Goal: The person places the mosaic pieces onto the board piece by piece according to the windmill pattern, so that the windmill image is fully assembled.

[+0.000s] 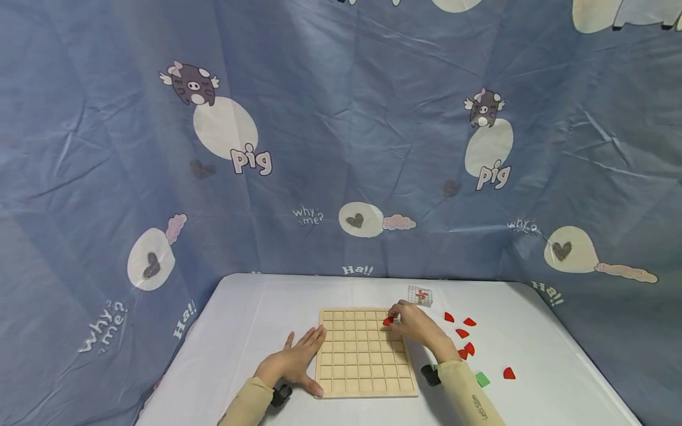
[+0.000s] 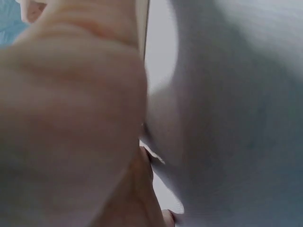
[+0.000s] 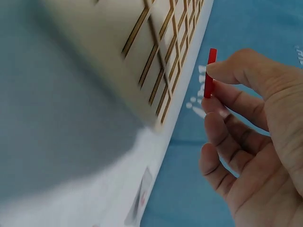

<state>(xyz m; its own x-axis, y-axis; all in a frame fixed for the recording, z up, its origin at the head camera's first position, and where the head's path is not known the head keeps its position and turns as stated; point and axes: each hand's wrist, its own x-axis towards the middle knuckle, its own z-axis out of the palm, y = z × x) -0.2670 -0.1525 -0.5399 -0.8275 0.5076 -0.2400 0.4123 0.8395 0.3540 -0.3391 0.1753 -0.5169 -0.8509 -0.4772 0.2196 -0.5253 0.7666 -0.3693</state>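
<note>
A square wooden grid board (image 1: 367, 394) lies on the white table. My left hand (image 1: 295, 360) is spread beside its left edge, fingers straight, with fingertips and thumb at the rim. In the left wrist view that hand (image 2: 71, 127) fills the left side. Over the far right corner of the board, my right hand (image 1: 412, 322) pinches a red quarter-round piece (image 1: 388, 322) between thumb and forefinger. The right wrist view shows the red piece (image 3: 210, 73) edge-on, above the grid, the other fingers of the right hand (image 3: 255, 127) loosely bent.
Several loose red pieces (image 1: 462, 333) lie right of the board, one red piece (image 1: 509, 373) farther out. A green piece (image 1: 482, 379) sits by the right sleeve (image 1: 469, 393). Behind the board is a card with a grid and pinwheel picture (image 1: 420, 295). A blue patterned curtain (image 1: 330, 148) surrounds the table.
</note>
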